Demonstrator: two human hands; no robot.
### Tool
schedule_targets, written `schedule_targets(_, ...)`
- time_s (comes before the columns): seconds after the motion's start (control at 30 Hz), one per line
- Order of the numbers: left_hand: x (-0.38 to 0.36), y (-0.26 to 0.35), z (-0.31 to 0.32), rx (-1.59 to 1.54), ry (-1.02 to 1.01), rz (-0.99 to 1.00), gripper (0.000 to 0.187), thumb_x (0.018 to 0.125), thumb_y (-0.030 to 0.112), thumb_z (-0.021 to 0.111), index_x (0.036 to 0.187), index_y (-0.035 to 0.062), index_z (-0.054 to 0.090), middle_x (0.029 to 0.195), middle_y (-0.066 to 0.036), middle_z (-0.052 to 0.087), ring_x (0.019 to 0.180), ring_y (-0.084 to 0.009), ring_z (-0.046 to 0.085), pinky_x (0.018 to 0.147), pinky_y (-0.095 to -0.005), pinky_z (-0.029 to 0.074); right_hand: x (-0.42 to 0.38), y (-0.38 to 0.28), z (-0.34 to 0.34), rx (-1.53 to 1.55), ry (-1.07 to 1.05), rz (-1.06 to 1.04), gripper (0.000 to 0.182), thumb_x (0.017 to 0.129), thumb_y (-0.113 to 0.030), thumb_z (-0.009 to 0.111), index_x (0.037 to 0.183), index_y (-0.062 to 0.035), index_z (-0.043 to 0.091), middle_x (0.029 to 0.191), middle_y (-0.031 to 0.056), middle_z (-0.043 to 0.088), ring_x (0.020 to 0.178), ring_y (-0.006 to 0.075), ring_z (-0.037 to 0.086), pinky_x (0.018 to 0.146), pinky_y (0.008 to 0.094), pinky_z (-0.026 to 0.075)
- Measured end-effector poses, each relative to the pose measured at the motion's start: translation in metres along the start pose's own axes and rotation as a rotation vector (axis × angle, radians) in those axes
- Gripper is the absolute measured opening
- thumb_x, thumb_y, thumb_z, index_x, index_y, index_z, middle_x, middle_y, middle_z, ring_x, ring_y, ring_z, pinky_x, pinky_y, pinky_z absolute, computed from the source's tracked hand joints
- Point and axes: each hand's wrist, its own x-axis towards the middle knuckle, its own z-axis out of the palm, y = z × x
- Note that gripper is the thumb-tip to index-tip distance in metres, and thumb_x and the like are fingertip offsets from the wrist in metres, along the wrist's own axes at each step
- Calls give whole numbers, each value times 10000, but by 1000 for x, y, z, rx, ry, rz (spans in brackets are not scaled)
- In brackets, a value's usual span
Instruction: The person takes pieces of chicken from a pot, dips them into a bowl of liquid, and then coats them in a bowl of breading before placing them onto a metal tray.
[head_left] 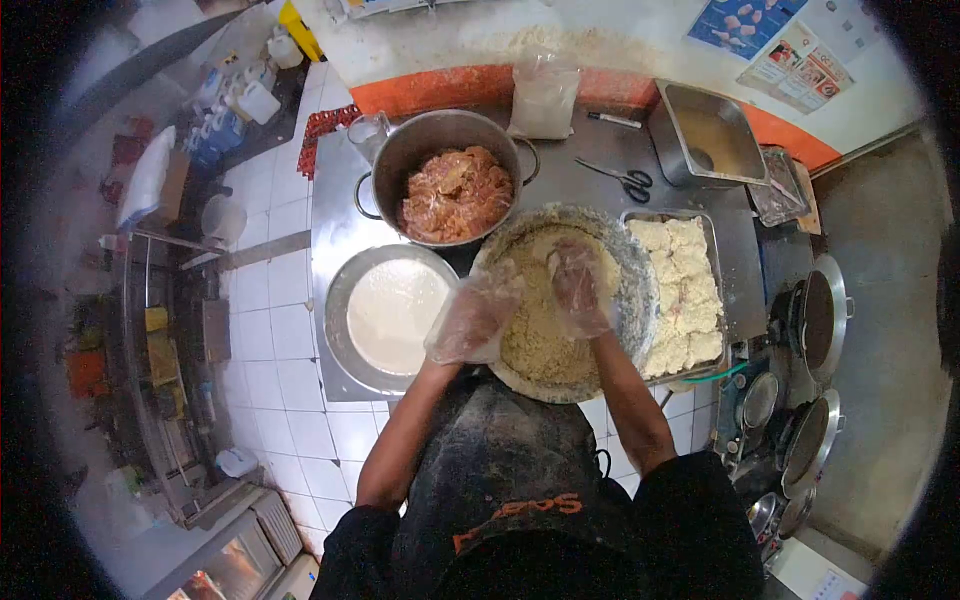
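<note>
A wide metal bowl [640,300] of pale breading crumbs [540,350] stands in front of me, and both my hands wear clear plastic gloves. My left hand [482,312] hovers over the bowl's left rim, fingers loosely extended toward the crumbs, with nothing visible in it. Deeper inside, my right hand [577,285] has its fingers curled down into the crumbs; whatever they hold is hidden. Left of the bowl sits a round basin [340,335] of whitish batter [395,315]. Behind it, a two-handled pot [385,180] contains raw marinated meat [458,195]. To the right, breaded pieces [680,290] fill a tray [718,345].
Scissors [625,180], a marker [614,120] and a bag of white powder [545,100] lie toward the wall. A deep steel pan [705,135] stands at the back right. Pans [822,320] line the right side. A clear jug [368,135] stands beside the pot.
</note>
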Motion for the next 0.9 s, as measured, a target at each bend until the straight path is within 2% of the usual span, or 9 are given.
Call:
schedule_targets(0.1, 2, -39, 41, 550, -54, -26, 443, 965, 307, 661, 1299, 16, 658, 1136, -190, 721, 1038, -367, 672, 913, -452, 532, 11, 17, -30, 171, -259, -92, 484, 1040, -288, 539, 1466, -59, 514, 1443, 133, 560, 1311, 269, 504, 1118, 478, 360)
schedule_targets(0.17, -2, -53, 58, 732, -403, -272, 555, 910, 467, 692, 1247, 25, 669, 1060, -226, 707, 1020, -427, 664, 881, -483, 527, 16, 31, -37, 277, -489, -125, 483, 1040, -283, 543, 1467, -59, 513, 1427, 136, 568, 1294, 266, 516, 1107, 471, 373)
schedule_targets(0.27, -37, -157, 91, -79, -106, -216, 601, 882, 534, 701, 1209, 31, 670, 998, -229, 699, 972, -425, 678, 849, -481, 533, 19, 61, -43, 473, -786, -134, 482, 1039, -275, 551, 1468, -58, 511, 1402, 140, 580, 1268, 262, 533, 1092, 461, 393)
schedule_targets(0.4, -7, -80, 76, 412, -472, -156, 624, 892, 549, 695, 1224, 23, 660, 1067, -221, 695, 1033, -396, 670, 895, -474, 528, -1, 107, -21, 907, -1031, -8, 482, 1038, -265, 560, 1470, -58, 509, 1369, 146, 596, 1233, 257, 556, 1071, 447, 419)
schedule_targets(0.47, -26, -138, 93, 515, -397, 3, 572, 931, 522, 665, 1238, 39, 662, 1154, -201, 680, 1109, -361, 646, 962, -467, 507, -11, 120, -16, 1048, -1078, 44, 481, 1038, -260, 565, 1471, -58, 508, 1353, 150, 604, 1215, 254, 568, 1060, 440, 433)
schedule_targets(0.57, -43, -287, 124, -125, -305, -57, 512, 972, 474, 635, 1289, 72, 655, 1276, -178, 652, 1188, -339, 616, 1042, -469, 472, -20, 130, -11, 1172, -1102, 85, 481, 1037, -252, 572, 1472, -57, 506, 1328, 154, 615, 1189, 250, 585, 1044, 430, 452)
schedule_targets(0.8, 10, -202, 89, 721, -736, 3, 493, 963, 414, 671, 1347, 105, 645, 1339, -123, 654, 1201, -298, 621, 1080, -439, 462, -26, 147, 10, 1298, -1071, 100, 482, 1036, -234, 589, 1476, -56, 502, 1270, 165, 643, 1128, 241, 625, 1007, 406, 498)
schedule_targets(0.87, -1, -261, 82, 701, -409, 688, 499, 944, 417, 688, 1334, 108, 652, 1283, -119, 668, 1176, -307, 621, 1059, -445, 462, -31, 162, 38, 1392, -974, 86, 483, 1035, -228, 593, 1477, -56, 501, 1254, 168, 651, 1111, 238, 636, 997, 399, 512)
schedule_targets(0.9, 3, -244, 74, 702, -411, 687, 499, 944, 417, 688, 1334, 108, 652, 1283, -119, 668, 1176, -307, 621, 1059, -445, 462, -16, 136, -7, 1052, -924, -11, 548, 1002, -276, 646, 1479, -48, 503, 1255, 173, 652, 1106, 251, 643, 994, 407, 517)
